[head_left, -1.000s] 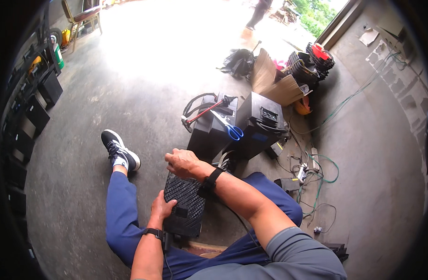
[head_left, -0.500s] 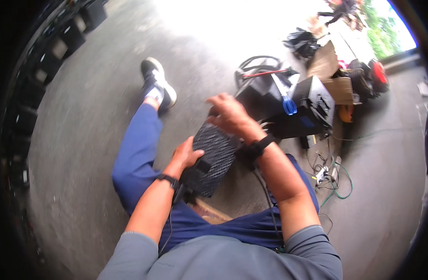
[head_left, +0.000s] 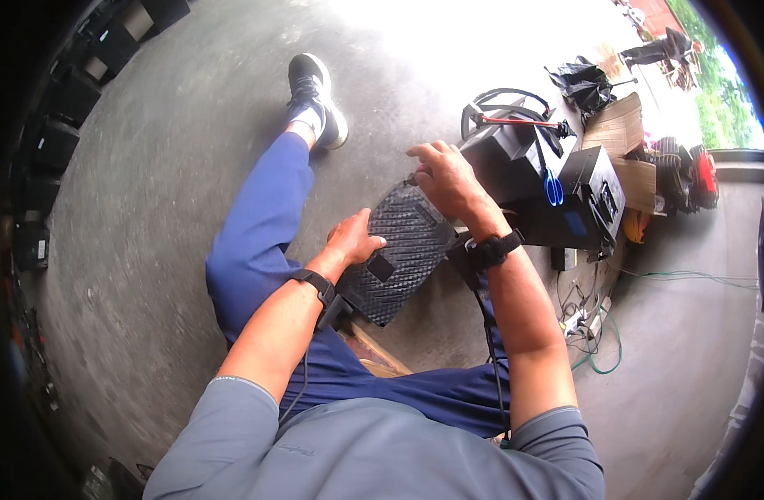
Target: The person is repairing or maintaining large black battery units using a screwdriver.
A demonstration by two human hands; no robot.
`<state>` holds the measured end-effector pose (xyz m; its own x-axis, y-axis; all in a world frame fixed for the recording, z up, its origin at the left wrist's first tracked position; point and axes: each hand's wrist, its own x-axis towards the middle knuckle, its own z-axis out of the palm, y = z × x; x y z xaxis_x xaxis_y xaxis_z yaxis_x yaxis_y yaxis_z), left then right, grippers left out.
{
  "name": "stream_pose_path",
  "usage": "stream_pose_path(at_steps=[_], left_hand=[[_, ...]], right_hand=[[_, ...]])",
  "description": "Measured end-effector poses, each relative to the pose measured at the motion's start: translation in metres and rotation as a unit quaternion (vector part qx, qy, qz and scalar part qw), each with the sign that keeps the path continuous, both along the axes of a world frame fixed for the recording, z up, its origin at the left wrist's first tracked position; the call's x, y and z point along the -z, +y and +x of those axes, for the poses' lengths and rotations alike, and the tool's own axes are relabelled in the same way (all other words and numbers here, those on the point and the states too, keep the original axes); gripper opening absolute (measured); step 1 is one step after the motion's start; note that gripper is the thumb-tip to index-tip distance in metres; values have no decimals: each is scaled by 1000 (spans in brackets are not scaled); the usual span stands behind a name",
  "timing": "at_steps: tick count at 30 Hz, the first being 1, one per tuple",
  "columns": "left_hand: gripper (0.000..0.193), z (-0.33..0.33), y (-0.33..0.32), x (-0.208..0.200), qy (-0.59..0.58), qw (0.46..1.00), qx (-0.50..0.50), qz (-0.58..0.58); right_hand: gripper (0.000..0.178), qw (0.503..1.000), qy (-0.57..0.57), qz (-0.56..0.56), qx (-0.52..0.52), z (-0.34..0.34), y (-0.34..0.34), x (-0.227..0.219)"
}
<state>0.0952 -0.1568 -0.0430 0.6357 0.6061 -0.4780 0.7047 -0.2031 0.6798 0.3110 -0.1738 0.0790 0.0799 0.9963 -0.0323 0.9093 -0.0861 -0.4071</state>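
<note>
A black ribbed case (head_left: 411, 237), flat and roughly rectangular with a small smooth patch on its face, is held tilted above my lap. My left hand (head_left: 351, 240) grips its left edge, thumb lying on the ribbed face and the other fingers mostly hidden at the side. At the far end, my right hand (head_left: 453, 179) is bent over the top corner with its fingers curled; whatever lies between thumb and fingertips is too small to make out. Both wrists carry black straps, with cables running down from them.
Right of my hands stand black boxes (head_left: 557, 200), topped by a red-and-black tool and blue-handled scissors (head_left: 553, 187). Cardboard (head_left: 615, 125) lies behind them. Cables and a power strip (head_left: 599, 317) lie on the floor at right. Black boxes (head_left: 53, 142) line the left edge.
The view has shifted, so the surroundings sit differently in it. The case and both hands appear slightly farther right and higher; my right hand remains at the case's far end.
</note>
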Motion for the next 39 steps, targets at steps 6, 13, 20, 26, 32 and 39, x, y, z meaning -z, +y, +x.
stream_pose_path(at_steps=[6,13,20,26,32,39], left_hand=[[70,-1,0,2,-4,1000,7,6],[71,-4,1,1,-27,999,9,-13],[81,-1,2,-2,-11,1000,-5,-10],[79,0,1,-2,-12,1000,3,12],[80,-3,-1,1,-13,1000,2,17],[80,-9,-3,-4,8,1000,-5,4]], right_hand=[[28,999,-36,-6,30,-4,-3,1],[30,995,-83,50,-6,-6,-10,16],[36,995,-74,-20,56,-6,1,12],[29,996,-87,-11,-3,-3,7,19],[6,996,-91,19,19,-9,8,10],[25,994,-96,-48,34,-16,11,9]])
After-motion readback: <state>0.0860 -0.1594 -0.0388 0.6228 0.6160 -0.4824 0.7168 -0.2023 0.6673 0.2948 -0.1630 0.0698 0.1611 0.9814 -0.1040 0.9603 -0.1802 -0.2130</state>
